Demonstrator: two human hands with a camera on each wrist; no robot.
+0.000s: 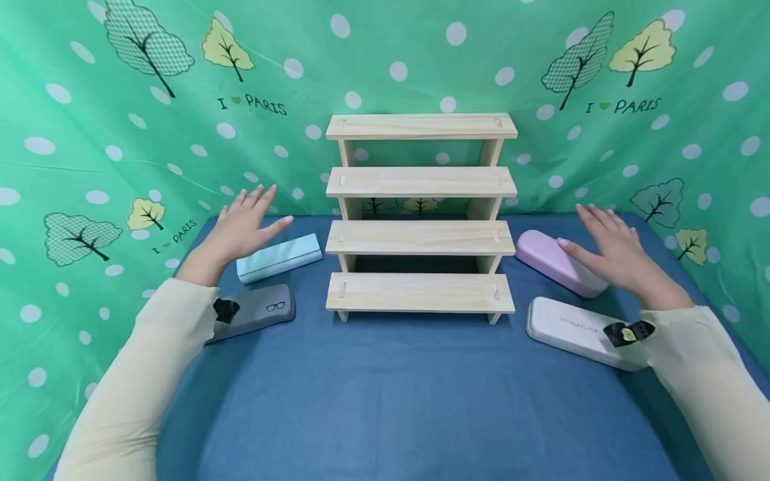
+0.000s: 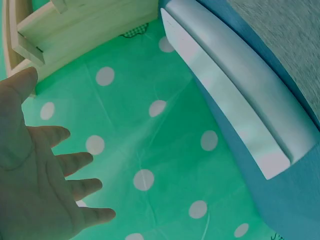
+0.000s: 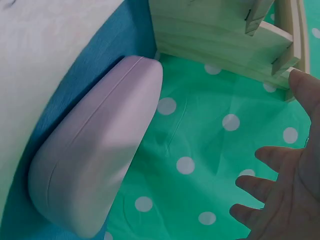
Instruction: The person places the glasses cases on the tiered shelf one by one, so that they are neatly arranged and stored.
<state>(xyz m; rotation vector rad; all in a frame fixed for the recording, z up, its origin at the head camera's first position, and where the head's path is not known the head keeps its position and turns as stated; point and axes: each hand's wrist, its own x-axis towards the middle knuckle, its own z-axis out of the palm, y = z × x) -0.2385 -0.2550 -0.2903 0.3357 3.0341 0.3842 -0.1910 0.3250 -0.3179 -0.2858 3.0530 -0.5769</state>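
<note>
Two arms in long cream sleeves [image 1: 138,374]. A small black wrist camera [image 1: 226,310] sits at each cuff; the right one [image 1: 627,332] shows a yellowish spot. Hands bare.

Head view: looked forward and down from above my arms, taking in the whole wooden shelf [image 1: 420,214].
Left wrist view: sat close behind my left hand [image 2: 35,185], sharing the light blue case [image 2: 240,95].
Right wrist view: sat close behind my right hand [image 3: 290,190], sharing the lilac case [image 3: 95,150].
</note>
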